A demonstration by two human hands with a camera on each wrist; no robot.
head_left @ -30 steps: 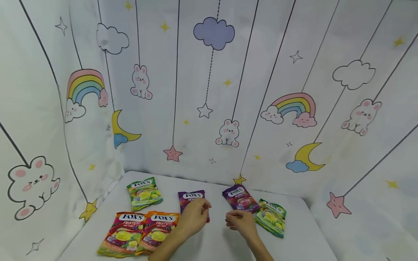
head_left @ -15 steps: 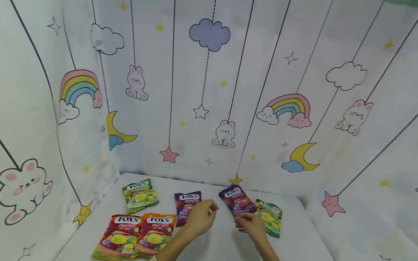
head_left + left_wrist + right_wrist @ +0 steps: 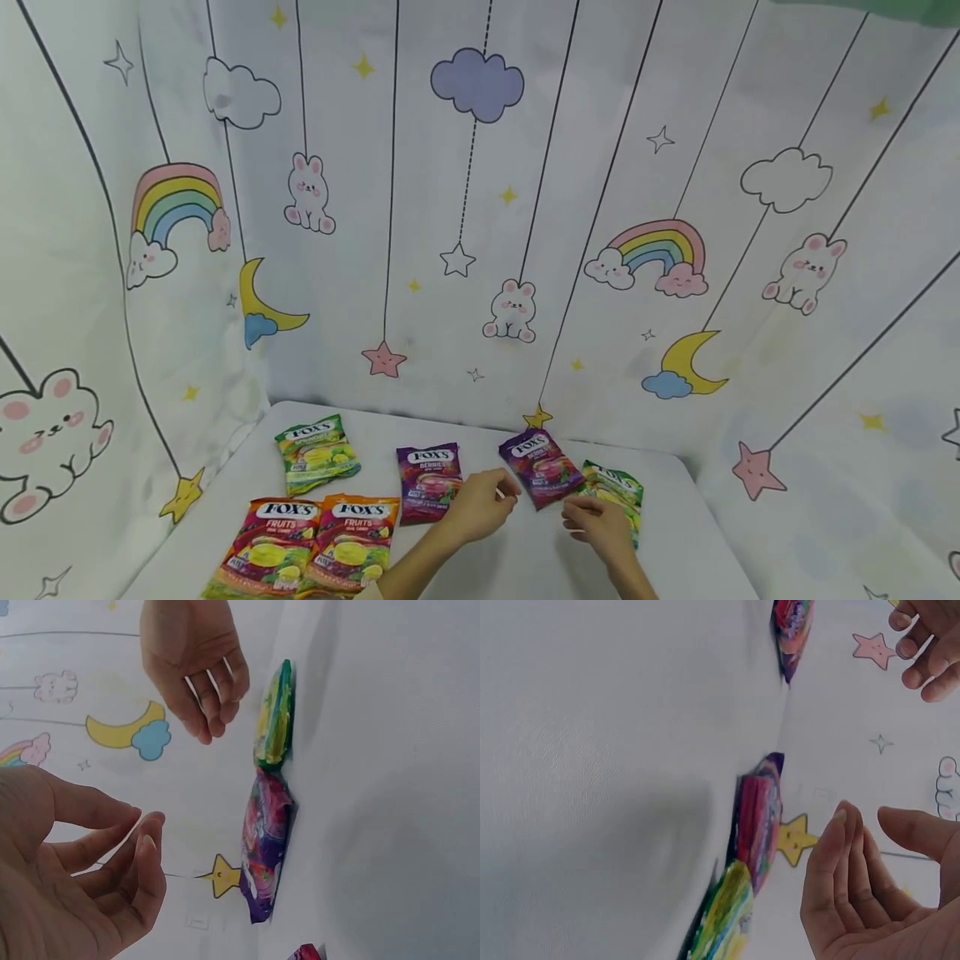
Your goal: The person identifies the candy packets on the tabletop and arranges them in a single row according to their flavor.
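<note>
In the head view my left hand (image 3: 483, 506) is raised above the white table, its fingers loosely bent and holding nothing. It is nearest to a purple Fox's Berries candy bag (image 3: 429, 479), whose lower right corner it partly overlaps. My right hand (image 3: 602, 527), also holding nothing, hovers in front of a green Fox's candy bag (image 3: 617, 492) and hides part of it. A second purple Berries bag (image 3: 542, 467) lies against that green one. From the left wrist, the fingertips of the left hand (image 3: 97, 862) sit close to the thumb. The right wrist view shows the right hand (image 3: 877, 892) with a gap between thumb and fingers.
Two orange-red Fox's Fruits bags, a left one (image 3: 262, 546) and a right one (image 3: 350, 542), overlap at the table's front left. Behind them lies another green bag (image 3: 317, 454). A printed white curtain (image 3: 420, 208) rises around the table (image 3: 517, 567).
Both hands have moved right, apart from any bag. The left hand uncovers most of the left Berries bag; the right hand now overlaps the green bag. The head view has turned slightly.
</note>
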